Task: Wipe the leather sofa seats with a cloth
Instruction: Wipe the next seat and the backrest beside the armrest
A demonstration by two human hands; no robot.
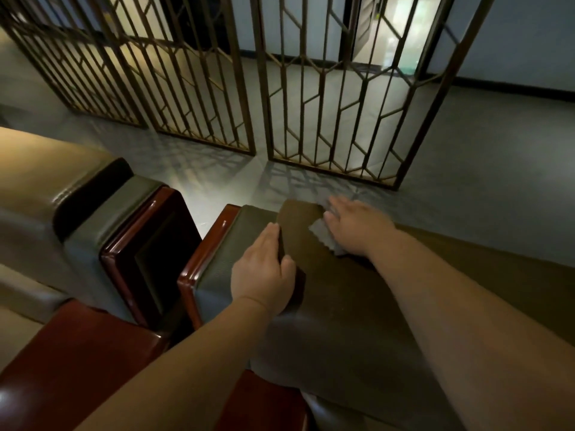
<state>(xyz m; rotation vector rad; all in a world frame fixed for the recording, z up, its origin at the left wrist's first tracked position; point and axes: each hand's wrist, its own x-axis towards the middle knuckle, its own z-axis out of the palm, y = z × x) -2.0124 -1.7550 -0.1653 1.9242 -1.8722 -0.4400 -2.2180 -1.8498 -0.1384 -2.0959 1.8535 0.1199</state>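
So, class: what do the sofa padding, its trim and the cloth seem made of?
Padding: likely leather or imitation, smooth with soft sheen. Trim: apparently lacquered reddish wood, with glossy highlights. Cloth: thin grey fabric, perhaps microfibre, zigzag-cut edge, under the right hand.

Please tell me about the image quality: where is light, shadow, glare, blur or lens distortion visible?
Head view: light comes through the lattice screen, which casts patterned shadows on the floor; small glare spots sit on the glossy wood trim; the right hand on the cloth is motion-blurred, the left hand sharper; the wide-angle lens bends the screen's bars outward.
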